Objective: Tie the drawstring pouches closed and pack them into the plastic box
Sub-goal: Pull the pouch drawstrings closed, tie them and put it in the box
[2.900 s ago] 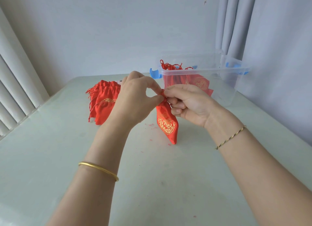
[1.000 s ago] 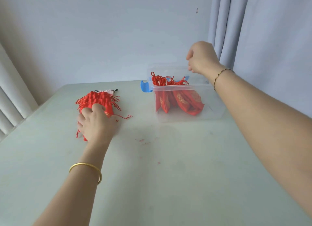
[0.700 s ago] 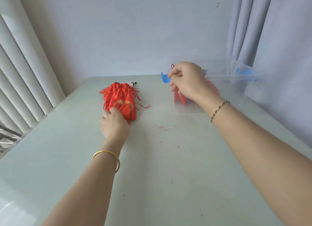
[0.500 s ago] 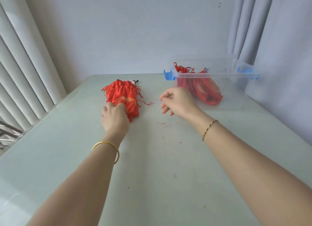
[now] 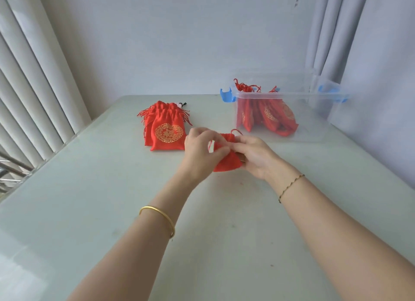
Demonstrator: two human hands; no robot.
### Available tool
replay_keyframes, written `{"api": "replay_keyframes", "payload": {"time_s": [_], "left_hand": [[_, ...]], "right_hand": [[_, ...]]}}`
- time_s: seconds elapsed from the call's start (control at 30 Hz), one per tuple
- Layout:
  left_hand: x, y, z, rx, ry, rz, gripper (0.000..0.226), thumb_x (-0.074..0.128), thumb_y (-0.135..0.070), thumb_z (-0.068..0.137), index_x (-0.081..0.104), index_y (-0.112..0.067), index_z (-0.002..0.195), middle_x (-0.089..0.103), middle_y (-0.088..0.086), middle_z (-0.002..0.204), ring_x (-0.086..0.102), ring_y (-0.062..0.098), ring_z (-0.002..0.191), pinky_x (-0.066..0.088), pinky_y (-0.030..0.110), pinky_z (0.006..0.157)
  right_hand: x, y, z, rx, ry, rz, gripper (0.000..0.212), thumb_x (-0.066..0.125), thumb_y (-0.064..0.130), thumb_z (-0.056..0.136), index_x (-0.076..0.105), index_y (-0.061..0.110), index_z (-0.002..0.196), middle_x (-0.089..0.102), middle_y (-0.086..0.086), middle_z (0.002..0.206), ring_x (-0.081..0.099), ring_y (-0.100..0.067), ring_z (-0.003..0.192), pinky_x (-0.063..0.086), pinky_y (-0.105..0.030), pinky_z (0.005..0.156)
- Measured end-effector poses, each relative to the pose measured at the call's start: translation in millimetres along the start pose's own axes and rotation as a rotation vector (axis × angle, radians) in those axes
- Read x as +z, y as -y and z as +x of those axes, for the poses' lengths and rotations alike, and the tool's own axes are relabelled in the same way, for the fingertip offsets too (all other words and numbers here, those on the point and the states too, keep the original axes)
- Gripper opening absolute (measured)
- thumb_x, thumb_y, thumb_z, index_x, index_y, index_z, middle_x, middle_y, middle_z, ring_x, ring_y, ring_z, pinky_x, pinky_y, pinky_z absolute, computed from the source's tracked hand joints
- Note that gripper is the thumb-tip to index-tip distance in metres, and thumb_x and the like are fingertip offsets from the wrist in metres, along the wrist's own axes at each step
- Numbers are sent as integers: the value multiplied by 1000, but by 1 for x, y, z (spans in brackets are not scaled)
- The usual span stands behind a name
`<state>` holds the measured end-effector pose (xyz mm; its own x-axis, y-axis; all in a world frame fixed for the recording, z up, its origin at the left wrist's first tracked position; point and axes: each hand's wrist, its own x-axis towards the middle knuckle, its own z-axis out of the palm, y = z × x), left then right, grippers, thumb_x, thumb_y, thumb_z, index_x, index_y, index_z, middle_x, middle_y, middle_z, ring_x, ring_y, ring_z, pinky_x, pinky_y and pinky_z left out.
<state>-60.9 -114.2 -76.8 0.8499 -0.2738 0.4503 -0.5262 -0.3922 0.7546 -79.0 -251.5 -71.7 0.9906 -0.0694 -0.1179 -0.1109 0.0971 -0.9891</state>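
One pouch in front of box: left hand fingers pinch cord near neck, right hand fingers clamp body. Best: cord drawn fully, knot snug against neck.

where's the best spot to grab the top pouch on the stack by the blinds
Probably the near bottom hem of the top pouch, pinched from the person's side. It lies flat on the stack with the hem nearest them, while its gathered neck points away among tangled cords.
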Motion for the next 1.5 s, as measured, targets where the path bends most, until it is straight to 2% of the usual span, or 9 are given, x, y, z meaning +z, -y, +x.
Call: {"api": "replay_keyframes", "payload": {"time_s": [0.13,0.3,0.43,0.53,0.6,0.7,1.03,1.27,1.5], "left_hand": [[-2,-10,8,-95,-3,-118,35,65,-22,84,55,-19,117,54,-7,113,52,9,106,44,26,92],[-4,-25,15,-66,94,-67,7,61,-14,87,68,-14,89,67,2,79,60,15,72,48,21,65],[-12,-27,20,-70,127,-75,8,60,-11,88,66,-15,86,65,2,78,56,15,70,46,24,64],[-15,-21,21,-65,131,-82,13,60,-10,87,65,-21,82,65,0,78,56,11,71,45,19,63],[-15,-19,20,-53,118,-105,19,60,-8,87,64,-24,77,65,-1,78,55,8,70,44,15,61],[-17,-20,21,-34,122,-144,23,59,-7,87,64,-26,76,64,-5,77,55,2,69,43,11,65],[-20,-17,22,-43,78,-230,19,59,-7,88,66,-22,79,65,-5,77,56,-1,67,45,10,64],[-18,-13,23,-108,-10,-294,16,61,-8,88,66,-21,79,63,-3,75,55,1,64,43,10,60],[-21,-2,23,-100,23,-40,8,63,-7,85,70,-11,83,57,-8,64,49,-5,50,37,7,53]], "right_hand": [[-24,-1,-9,-47,134,97,23,46,0,92,54,7,112,62,-5,88,61,-18,78,51,-26,68],[-30,4,-9,-80,136,97,35,38,-14,83,54,0,112,59,-11,87,60,-19,75,53,-30,71],[-43,4,-3,-30,-72,144,28,33,-15,80,48,9,85,57,-11,84,62,-26,72,54,-39,73],[-48,-3,2,-32,-282,-16,23,40,-10,86,40,12,94,48,-6,87,62,-20,64,51,-30,59],[-51,-6,3,-46,-294,-64,33,41,-10,85,41,12,109,47,-4,92,61,-18,63,49,-28,57],[-52,-3,0,-23,-164,-91,41,40,-10,85,50,12,118,53,-6,103,64,-17,64,48,-23,51],[-64,2,-11,90,265,-64,31,34,-2,89,62,8,98,70,-11,98,62,-17,61,42,-20,47],[-79,6,-14,49,312,-52,18,55,26,85,61,10,80,57,-1,61,42,-8,45,31,-18,43],[-86,19,-11,-124,6,73,21,53,22,91,57,13,72,50,5,53,39,-6,41,31,-16,41]]}}
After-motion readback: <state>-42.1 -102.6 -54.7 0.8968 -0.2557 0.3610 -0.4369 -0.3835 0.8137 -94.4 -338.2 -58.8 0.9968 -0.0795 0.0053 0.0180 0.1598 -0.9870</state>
